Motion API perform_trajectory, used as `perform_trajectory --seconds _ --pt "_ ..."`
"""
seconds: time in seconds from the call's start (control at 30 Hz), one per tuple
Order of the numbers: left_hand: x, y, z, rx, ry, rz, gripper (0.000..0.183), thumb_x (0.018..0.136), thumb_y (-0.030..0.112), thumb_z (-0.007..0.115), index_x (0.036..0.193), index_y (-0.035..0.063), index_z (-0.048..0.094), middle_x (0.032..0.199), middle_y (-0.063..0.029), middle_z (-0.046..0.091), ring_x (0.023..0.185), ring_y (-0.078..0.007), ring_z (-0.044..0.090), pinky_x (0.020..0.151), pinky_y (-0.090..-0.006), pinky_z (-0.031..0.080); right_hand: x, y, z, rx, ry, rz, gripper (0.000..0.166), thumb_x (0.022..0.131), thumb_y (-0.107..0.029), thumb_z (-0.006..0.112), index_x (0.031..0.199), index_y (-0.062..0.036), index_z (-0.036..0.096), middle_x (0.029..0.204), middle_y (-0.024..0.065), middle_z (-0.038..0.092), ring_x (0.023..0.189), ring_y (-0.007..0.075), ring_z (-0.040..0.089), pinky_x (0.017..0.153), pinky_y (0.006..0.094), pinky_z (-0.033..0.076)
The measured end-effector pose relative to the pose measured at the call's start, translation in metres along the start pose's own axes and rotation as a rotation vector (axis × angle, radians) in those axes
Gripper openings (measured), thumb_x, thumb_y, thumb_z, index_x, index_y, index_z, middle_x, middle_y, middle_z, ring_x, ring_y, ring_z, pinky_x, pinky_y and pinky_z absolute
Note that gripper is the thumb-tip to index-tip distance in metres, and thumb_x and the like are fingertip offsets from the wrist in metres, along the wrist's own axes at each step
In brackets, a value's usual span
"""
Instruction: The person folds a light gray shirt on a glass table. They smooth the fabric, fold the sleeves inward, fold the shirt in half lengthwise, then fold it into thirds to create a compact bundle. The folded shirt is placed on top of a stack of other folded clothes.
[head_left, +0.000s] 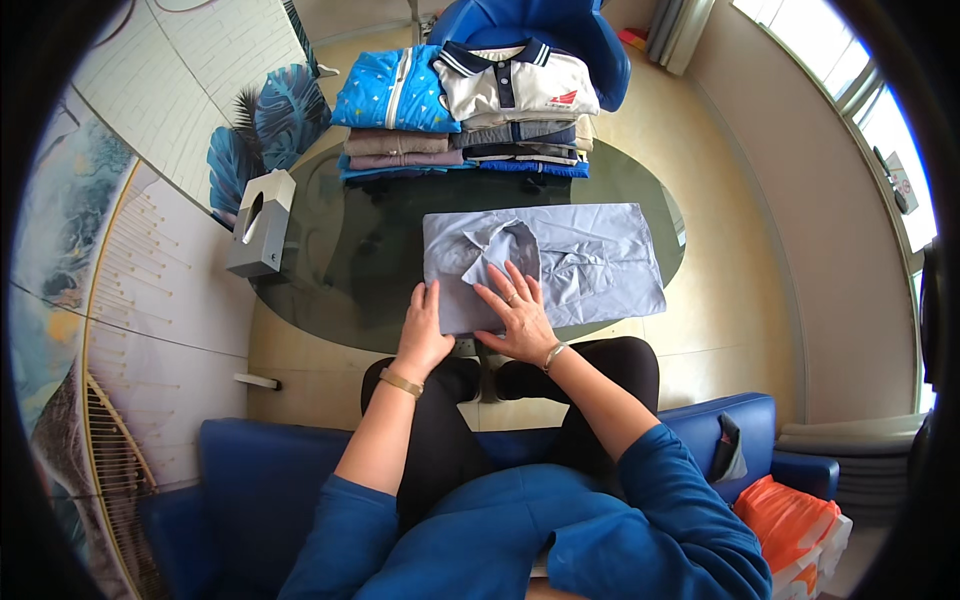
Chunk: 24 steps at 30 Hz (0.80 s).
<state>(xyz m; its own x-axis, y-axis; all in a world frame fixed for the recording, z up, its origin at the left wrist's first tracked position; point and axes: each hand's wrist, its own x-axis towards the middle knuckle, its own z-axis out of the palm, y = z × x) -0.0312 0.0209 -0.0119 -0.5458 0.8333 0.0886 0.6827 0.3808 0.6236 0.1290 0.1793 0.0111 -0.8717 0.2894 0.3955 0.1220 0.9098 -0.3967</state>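
Note:
A folded light grey-blue collared shirt (607, 225) lies on an oval dark glass table (315, 300) before me, its collar turned towards the left end. My left hand (424, 330) rests along the shirt's left edge at the near corner, fingers extended and thumb spread away from them. Spread flat over the near side of the collar is my right hand (517, 311), a ring on one finger. It presses on the cloth without gripping it. Creases show across the shirt's middle, right of the collar.
At the table's far side stand two stacks of folded clothes, topped by a blue patterned zip jacket (367, 90) and a white polo shirt (547, 82). A tissue box (261, 225) stands at the left rim. Behind is a blue chair (611, 60); an orange bag (787, 517) lies right.

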Motion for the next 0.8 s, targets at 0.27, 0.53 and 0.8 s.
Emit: perform_trajectory --seconds 0.27,0.53,0.8 --pt "-0.019 0.023 0.015 0.416 0.03 0.023 0.063 0.081 0.002 0.064 0.141 -0.001 0.044 0.148 -0.0288 0.041 0.106 -0.0408 0.061 0.089 -0.0443 0.054 -0.025 0.016 0.028 0.018 0.053 -0.014 0.075 0.073 -0.028 0.079 0.143 -0.0167 0.052 0.157 0.0124 0.038 0.148 0.035 0.029 0.115 0.0564 0.024" --pt "-0.007 0.019 0.01 0.59 -0.082 0.008 0.054 0.087 0.005 0.053 0.14 -0.0024 0.045 0.146 -0.0309 0.045 0.08 -0.0373 0.07 0.068 -0.0418 0.058 -0.037 0.025 0.031 -0.064 0.009 -0.036 0.06 0.079 -0.021 0.073 0.137 -0.0196 0.058 0.155 0.0088 0.041 0.149 0.0314 0.028 0.117 0.057 0.022" --pt "0.027 0.042 -0.03 0.597 -0.116 0.114 0.04 0.081 0.004 0.056 0.121 -0.0024 0.062 0.135 -0.0202 0.057 0.119 -0.036 0.058 0.091 -0.0456 0.052 -0.039 0.024 0.031 -0.081 -0.01 0.006 0.055 0.081 -0.025 0.071 0.134 -0.0181 0.06 0.153 0.0103 0.044 0.149 0.0312 0.028 0.117 0.0586 0.021"
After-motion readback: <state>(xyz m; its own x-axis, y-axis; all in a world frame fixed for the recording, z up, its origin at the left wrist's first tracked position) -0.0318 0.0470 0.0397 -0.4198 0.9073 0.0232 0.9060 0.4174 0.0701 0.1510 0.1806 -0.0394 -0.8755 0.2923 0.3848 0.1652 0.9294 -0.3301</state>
